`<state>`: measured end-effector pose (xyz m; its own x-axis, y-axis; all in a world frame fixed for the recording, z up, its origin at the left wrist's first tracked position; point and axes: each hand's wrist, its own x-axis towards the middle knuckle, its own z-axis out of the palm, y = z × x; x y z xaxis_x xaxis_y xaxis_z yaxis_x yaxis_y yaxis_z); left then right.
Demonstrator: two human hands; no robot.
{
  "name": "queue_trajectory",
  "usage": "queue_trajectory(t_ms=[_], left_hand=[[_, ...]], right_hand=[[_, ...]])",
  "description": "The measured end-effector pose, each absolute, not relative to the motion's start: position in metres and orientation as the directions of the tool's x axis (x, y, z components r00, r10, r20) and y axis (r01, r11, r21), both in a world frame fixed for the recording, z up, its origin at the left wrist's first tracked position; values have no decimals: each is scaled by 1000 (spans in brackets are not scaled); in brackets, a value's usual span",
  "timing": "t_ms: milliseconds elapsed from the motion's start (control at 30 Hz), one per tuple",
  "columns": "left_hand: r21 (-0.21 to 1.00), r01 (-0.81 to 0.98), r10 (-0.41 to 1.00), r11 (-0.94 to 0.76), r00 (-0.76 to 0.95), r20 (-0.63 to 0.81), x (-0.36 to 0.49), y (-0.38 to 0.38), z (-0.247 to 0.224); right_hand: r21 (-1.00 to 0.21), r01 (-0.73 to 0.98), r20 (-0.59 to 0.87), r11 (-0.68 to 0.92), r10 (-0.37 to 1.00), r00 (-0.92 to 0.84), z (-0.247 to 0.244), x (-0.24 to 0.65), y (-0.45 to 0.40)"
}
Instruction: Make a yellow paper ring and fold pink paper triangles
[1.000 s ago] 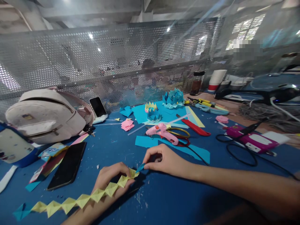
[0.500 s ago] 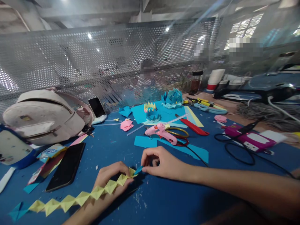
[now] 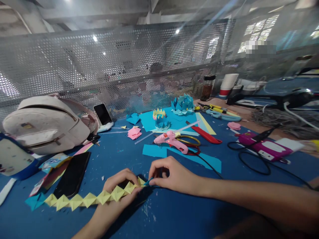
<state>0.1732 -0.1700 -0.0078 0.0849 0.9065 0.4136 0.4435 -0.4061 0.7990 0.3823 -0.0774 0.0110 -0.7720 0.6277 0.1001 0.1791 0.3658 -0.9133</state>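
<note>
Fingers closed, we work over our blue table. Our left hand grips a yellow paper chain stretching toward the table's left edge; a pink glue gun lies nearer its far edge. Our right hand pinches a small blue paper piece at the chain's right end.

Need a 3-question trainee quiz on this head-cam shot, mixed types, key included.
1. Multiple choice: what does the left hand hold?
A) The red-handled tool
B) The yellow folded-paper strip
C) The black phone

2. True or false: neither hand touches the pink glue gun.

3. Fill in: the right hand pinches a paper tip coloured ____.

Key: 1. B; 2. True; 3. blue.
</note>
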Motion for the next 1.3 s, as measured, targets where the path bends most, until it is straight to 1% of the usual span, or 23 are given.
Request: queue_trajectory(t_ms=[200, 333, 633, 767, 1300], left_hand=[[903, 398, 969, -162, -110, 223, 183, -175, -12], [931, 358, 974, -74, -174, 144, 186, -174, -10], [954, 299, 970, 6, -232, 67, 186, -169, -13], [951, 306, 967, 51, -252, 29, 186, -169, -13], [946, 309, 975, 94, -219, -25, 183, -166, -12]], right_hand=[[-934, 179, 51, 308, 613, -789, 11, 381, -77], [-944, 177, 27, 279, 599, -801, 9, 380, -77], [-948, 181, 14, 262, 604, -797, 4, 376, -77], [-947, 185, 11, 263, 602, -799, 4, 376, -78], [-946, 171, 18, 274, 574, -818, 3, 372, -78]])
